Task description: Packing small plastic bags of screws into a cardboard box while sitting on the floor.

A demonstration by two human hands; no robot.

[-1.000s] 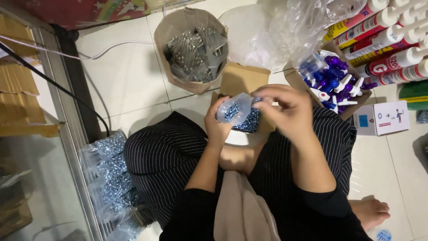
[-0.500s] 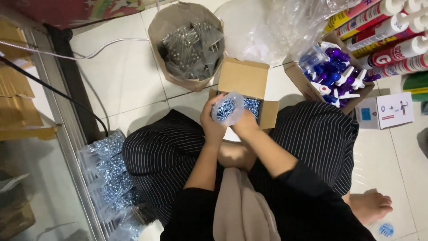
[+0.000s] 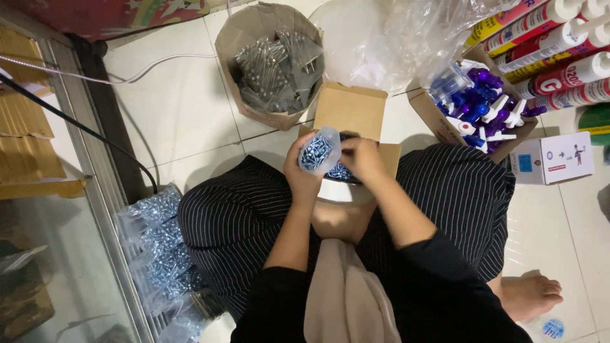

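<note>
Left hand (image 3: 302, 170) around screw bag (image 3: 318, 151)

Even indoor light — soft shadows

— What stands far off on the tiled floor (image 3: 178, 108)?
— A brown paper sack (image 3: 254, 38), open, full of grey metal fasteners (image 3: 279, 67). To its right, crumpled clear plastic sheeting (image 3: 406, 38).

— And at the far right?
— A cardboard carton (image 3: 432, 117) packed with purple and white spray nozzles (image 3: 480, 101), with sealant tubes (image 3: 559, 57) lying in a row just beyond it. A small white box (image 3: 559, 159) sits near the carton.

— Anything on the left?
— A clear bag of silvery screws (image 3: 159, 248) against a metal door track (image 3: 105, 209), a black cable (image 3: 76, 127) and a white cable (image 3: 127, 79) running across the floor, and flattened cardboard (image 3: 25, 133) beyond the track.
</note>
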